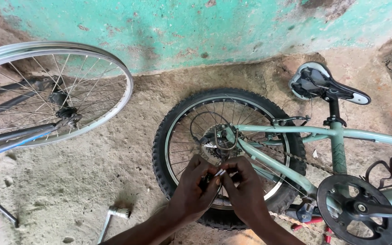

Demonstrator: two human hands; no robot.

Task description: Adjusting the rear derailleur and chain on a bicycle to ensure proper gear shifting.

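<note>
Down at the lower middle of the frame, both hands meet in front of the rear wheel [225, 156] of a pale green bicycle [336, 136] that lies on its side on the rough concrete floor [114, 181]. The left hand [195, 186] and the right hand [246, 186] have their fingers pinched together on a small bright metal piece [220, 173], thin and silvery, held just below the hub and its gear cluster [214, 145]; both grips are closed tight on it, though what exactly the piece is stays too small to tell. It looks like fine fitting work at the rear gears, and the piece seems to be lined up or threaded by fingertip, so the move that follows would call for steady, small turns and a firm hold so the part does not slip into the spokes. The chain [291, 156] runs from the hub toward the black crank wheel [357, 208] at the lower right. The saddle [323, 84] sits at the upper right, near the teal painted wall [205, 27]. A bare second wheel [51, 90] without a tyre stands at the upper left, and a socket wrench [112, 218] lies on the floor at the lower left, well apart from the hands.
</note>
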